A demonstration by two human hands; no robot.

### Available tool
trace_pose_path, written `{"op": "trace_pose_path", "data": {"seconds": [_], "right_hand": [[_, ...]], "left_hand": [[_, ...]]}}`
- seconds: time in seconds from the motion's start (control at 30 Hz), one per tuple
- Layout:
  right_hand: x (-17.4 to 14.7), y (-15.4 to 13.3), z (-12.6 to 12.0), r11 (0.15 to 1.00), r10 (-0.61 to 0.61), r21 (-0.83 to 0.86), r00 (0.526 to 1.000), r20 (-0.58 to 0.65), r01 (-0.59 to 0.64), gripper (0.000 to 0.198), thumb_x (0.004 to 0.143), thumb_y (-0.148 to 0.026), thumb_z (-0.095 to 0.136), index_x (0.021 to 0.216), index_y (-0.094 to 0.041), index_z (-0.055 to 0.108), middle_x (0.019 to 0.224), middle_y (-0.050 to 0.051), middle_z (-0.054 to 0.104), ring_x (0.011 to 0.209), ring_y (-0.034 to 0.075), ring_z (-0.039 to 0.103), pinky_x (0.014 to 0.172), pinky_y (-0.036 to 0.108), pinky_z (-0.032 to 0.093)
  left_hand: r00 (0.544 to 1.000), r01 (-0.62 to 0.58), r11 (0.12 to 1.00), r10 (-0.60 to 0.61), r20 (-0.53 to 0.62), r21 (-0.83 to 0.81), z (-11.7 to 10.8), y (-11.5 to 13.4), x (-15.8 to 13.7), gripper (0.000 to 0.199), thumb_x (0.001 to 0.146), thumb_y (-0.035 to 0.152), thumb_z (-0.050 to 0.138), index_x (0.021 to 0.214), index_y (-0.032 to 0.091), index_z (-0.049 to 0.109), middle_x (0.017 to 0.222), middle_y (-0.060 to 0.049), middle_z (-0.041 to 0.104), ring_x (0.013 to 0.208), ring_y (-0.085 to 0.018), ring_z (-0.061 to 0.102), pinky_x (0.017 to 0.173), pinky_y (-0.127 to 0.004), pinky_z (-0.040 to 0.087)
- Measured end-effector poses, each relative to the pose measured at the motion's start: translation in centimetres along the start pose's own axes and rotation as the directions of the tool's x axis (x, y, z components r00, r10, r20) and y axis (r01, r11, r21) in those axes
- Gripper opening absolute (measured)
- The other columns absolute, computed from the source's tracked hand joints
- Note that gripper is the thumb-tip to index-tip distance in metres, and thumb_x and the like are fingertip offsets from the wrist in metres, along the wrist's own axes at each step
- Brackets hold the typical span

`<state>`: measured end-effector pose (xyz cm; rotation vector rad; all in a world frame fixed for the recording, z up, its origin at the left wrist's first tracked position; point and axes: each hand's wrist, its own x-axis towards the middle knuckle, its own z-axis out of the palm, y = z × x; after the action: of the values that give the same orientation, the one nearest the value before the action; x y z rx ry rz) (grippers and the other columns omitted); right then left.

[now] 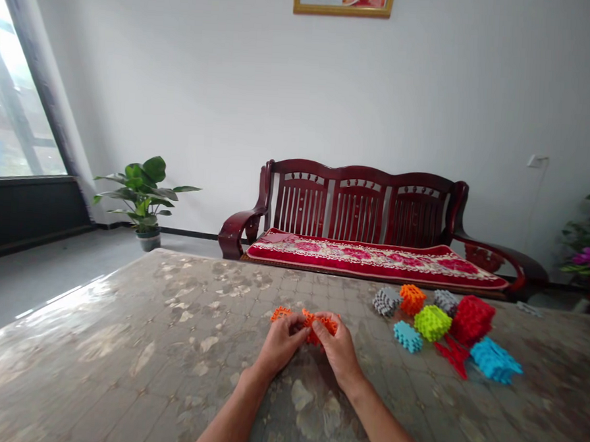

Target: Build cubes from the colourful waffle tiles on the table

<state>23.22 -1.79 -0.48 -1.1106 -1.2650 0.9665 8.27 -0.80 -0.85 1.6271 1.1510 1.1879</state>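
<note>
Both of my hands meet over the patterned tabletop, working on orange interlocking plastic pieces. My left hand (285,339) is closed, its thumb and fingers pinching the left side of an orange piece. My right hand (335,345) grips the orange interlocking piece (314,319) from the right, thumb on top. Fingers cover much of that piece, so how its parts join cannot be made out. Another bit of orange piece (281,313) shows just beyond my left hand; whether it is joined to the held one is hidden.
To the right lie stacks of interlocking pieces: grey (387,302), orange (412,299), lime green (433,322), red (474,319), blue (496,360) and turquoise (407,336). Behind the table (170,346) stands a wooden bench (359,214). A potted plant (143,193) is at the left.
</note>
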Motion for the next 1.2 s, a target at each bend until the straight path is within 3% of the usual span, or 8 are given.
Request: {"op": "trace_pose_path", "data": {"seconds": [0.13,0.27,0.43,0.53,0.63,0.8,1.0,1.2], "right_hand": [[-0.1,-0.4,-1.0,0.995,0.101,0.022,0.993,-0.067,-0.1,0.044,0.082,-0.058,0.051,0.104,-0.022,0.064,0.085,0.003,0.071,0.071,0.02,0.063,0.057,0.027,0.047],[0.6,0.1,-1.7,0.998,0.025,-0.056,0.989,-0.147,-0.034,0.036,0.078,-0.053,0.053,0.094,-0.022,0.064,0.089,0.004,0.072,0.083,0.022,0.065,0.072,0.03,0.051],[1.5,1.3,-1.9,0.988,-0.026,-0.152,0.993,-0.117,0.008,0.031,0.076,-0.045,0.055,0.091,-0.02,0.067,0.084,0.005,0.072,0.073,0.022,0.065,0.067,0.032,0.052],[2.0,2.2,-2.2,0.977,-0.088,-0.202,0.992,-0.091,0.068,0.034,0.072,-0.035,0.055,0.1,-0.02,0.068,0.099,0.007,0.074,0.087,0.023,0.067,0.08,0.034,0.054],[2.3,2.9,-2.8,0.958,-0.16,-0.261,0.976,-0.147,0.117,0.042,0.07,-0.03,0.054,0.108,-0.019,0.067,0.112,0.009,0.072,0.101,0.024,0.066,0.093,0.038,0.05],[2.6,3.1,-4.0,0.912,-0.265,-0.375,0.937,-0.226,0.167,0.035,0.072,-0.027,0.048,0.099,-0.02,0.069,0.106,0.009,0.071,0.094,0.022,0.066,0.089,0.037,0.051],[2.3,2.2,-6.3,0.734,-0.412,-0.662,0.875,-0.255,0.152,0.038,0.075,-0.02,0.042,0.104,-0.019,0.067,0.111,0.01,0.068,0.108,0.024,0.058,0.099,0.037,0.042],[1.5,0.7,-10.5,0.454,-0.421,-0.879,0.836,-0.353,-0.143,0.046,0.077,-0.016,0.046,0.12,-0.021,0.061,0.131,0.009,0.059,0.119,0.028,0.049,0.099,0.04,0.035]], "left_hand": [[0.963,0.07,0.996,-0.054,-0.264,0.053,-0.8,-0.3,0.4,0.027,0.077,0.038,0.059,0.087,0.015,0.069,0.071,-0.002,0.071,0.062,-0.014,0.062,0.061,-0.023,0.046],[0.886,0.168,0.98,-0.104,-0.452,0.103,-1.7,-0.5,0.6,0.029,0.078,0.038,0.056,0.094,0.017,0.07,0.072,-0.001,0.072,0.063,-0.015,0.064,0.064,-0.025,0.048],[0.885,0.158,0.972,-0.062,-0.462,0.174,-1.7,-0.6,0.5,0.031,0.078,0.03,0.056,0.103,0.02,0.07,0.082,-0.002,0.074,0.066,-0.014,0.066,0.068,-0.025,0.05],[0.884,0.142,0.975,-0.048,-0.464,0.171,-1.6,-0.7,0.5,0.033,0.078,0.026,0.054,0.107,0.02,0.07,0.091,-0.003,0.075,0.069,-0.013,0.067,0.07,-0.025,0.05],[0.88,0.155,0.973,-0.058,-0.471,0.171,-1.8,-0.8,0.4,0.032,0.078,0.025,0.053,0.105,0.02,0.07,0.093,-0.003,0.075,0.069,-0.013,0.068,0.071,-0.024,0.051],[0.882,0.18,0.966,-0.074,-0.466,0.188,-2.1,-0.5,0.3,0.029,0.079,0.026,0.052,0.101,0.022,0.071,0.096,-0.002,0.075,0.069,-0.013,0.067,0.072,-0.025,0.05],[0.86,0.243,0.943,-0.101,-0.5,0.228,-2.5,0.2,0.1,0.029,0.079,0.026,0.052,0.1,0.022,0.071,0.09,-0.002,0.075,0.07,-0.015,0.066,0.07,-0.025,0.048],[0.838,0.345,0.899,-0.166,-0.52,0.269,-3.0,0.5,-0.1,0.031,0.08,0.026,0.051,0.103,0.023,0.072,0.079,-0.002,0.073,0.071,-0.018,0.066,0.065,-0.026,0.044]]}}
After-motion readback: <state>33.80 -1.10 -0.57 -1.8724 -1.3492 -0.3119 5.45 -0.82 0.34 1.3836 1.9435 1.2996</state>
